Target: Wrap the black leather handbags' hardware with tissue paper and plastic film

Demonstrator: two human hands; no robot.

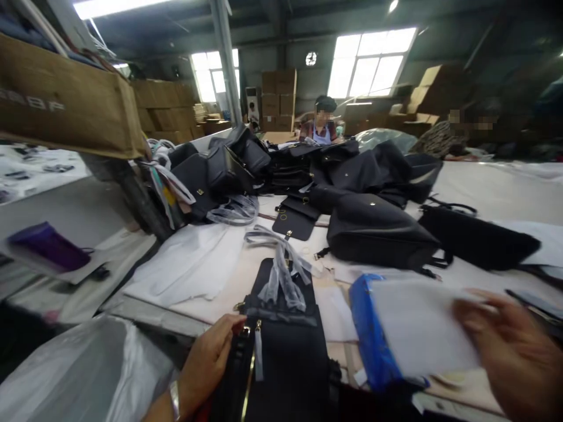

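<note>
A black bag (292, 357) with a gold zipper lies in front of me at the table's near edge. Plastic-wrapped straps (284, 281) rest on its upper part. At the bag's left edge, beside the metal ring and the zipper pull, my left hand (211, 357) has its fingers curled onto the bag. On the right, my right hand (510, 340) pinches a thin white sheet (422, 328) between thumb and fingers, slightly blurred. That sheet hangs above a blue plastic packet (373, 346) and partly covers it.
Many black bags (373, 231) are piled across the table's far side. White sheets (189, 264) lie at left, near a clear plastic bag (97, 369). A cardboard box (65, 97) juts in at upper left. Another person (323, 126) sits behind the pile.
</note>
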